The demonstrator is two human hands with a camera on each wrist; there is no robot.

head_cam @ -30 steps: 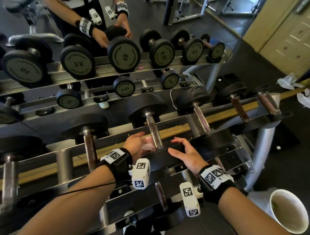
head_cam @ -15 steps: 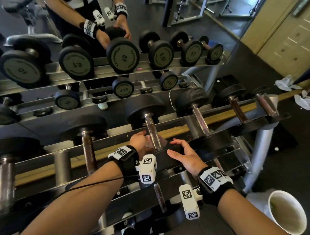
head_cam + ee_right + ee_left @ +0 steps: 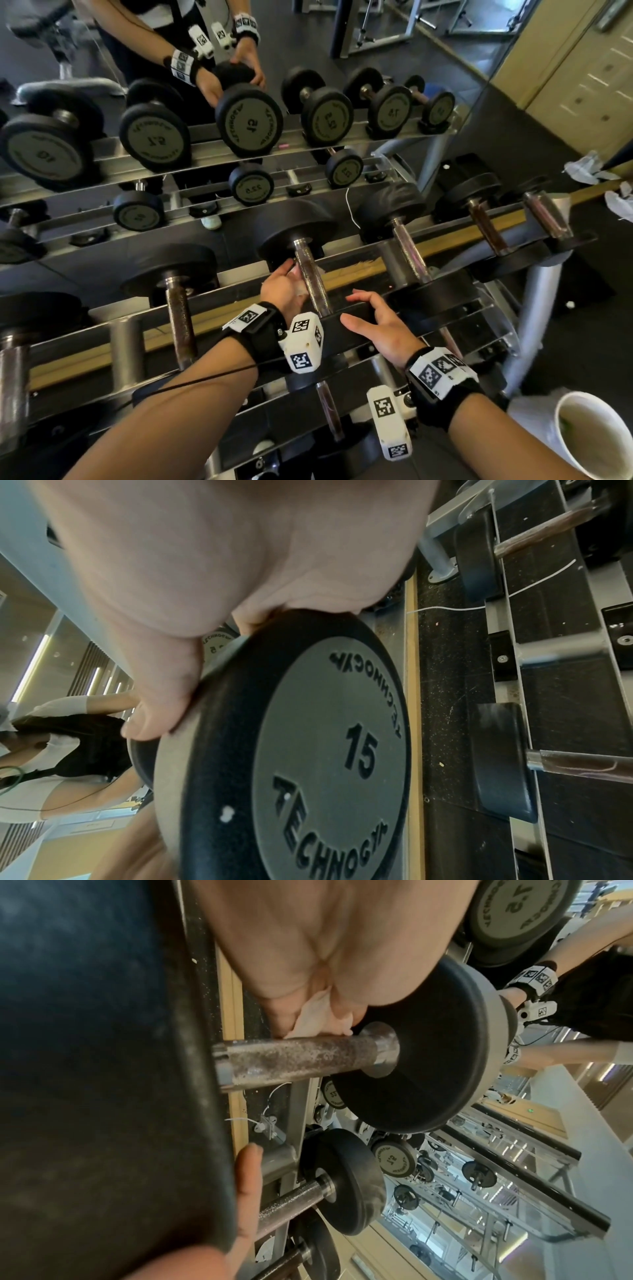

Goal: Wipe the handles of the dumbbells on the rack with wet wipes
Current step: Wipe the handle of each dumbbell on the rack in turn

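On the rack's top tier lies a 15 kg dumbbell with a speckled steel handle point(image 3: 310, 274) point(image 3: 301, 1058). My left hand point(image 3: 282, 291) point(image 3: 308, 961) pinches a crumpled white wet wipe point(image 3: 301, 290) point(image 3: 315, 1020) and presses it against the handle's left side, close to the far head point(image 3: 294, 226). My right hand point(image 3: 380, 325) point(image 3: 240, 561) grips the rim of the near head point(image 3: 334, 330) point(image 3: 325, 750), with fingers curled over the top and the thumb on the edge.
Neighbouring dumbbell handles lie to the left point(image 3: 180, 322) and right point(image 3: 409, 253). A lower tier point(image 3: 329, 411) holds more. A mirror behind reflects the rack. A white bin point(image 3: 589, 442) stands at the lower right, and crumpled wipes point(image 3: 582, 168) lie on the floor beyond.
My left hand has slid the wipe a little up the handle toward the far head. The right hand keeps its hold on the near head.
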